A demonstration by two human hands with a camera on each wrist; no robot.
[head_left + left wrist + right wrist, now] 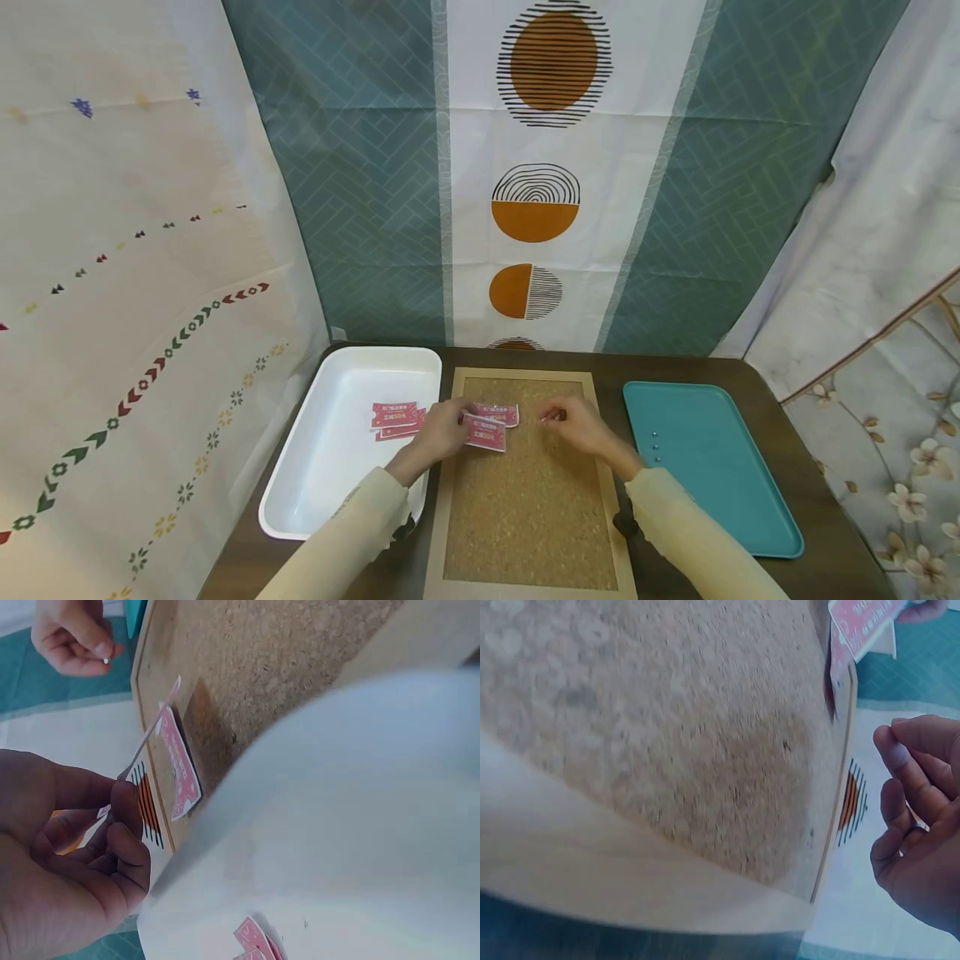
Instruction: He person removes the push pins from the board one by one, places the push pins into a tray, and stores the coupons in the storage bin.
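Observation:
My left hand (444, 427) pinches a pink-and-white paper coupon (486, 434) by its left edge, tilted over the upper part of the cork board (536, 508). In the left wrist view the held coupon (152, 729) shows nearly edge-on. Another pink coupon (506, 412) lies behind it on the board, partly covered in the head view. To the right, over the cork, my right hand (576, 423) has thumb and forefinger closed together. A tiny pale thumbtack (106, 660) shows at those fingertips in the left wrist view; most of it is hidden.
Left of the board stands a white tray (330, 492) with several pink coupons (395, 415) inside. A teal tray (720, 467) on the right has several small shiny tacks (656, 447). A patterned curtain (375, 208) hangs behind the dark table (817, 500).

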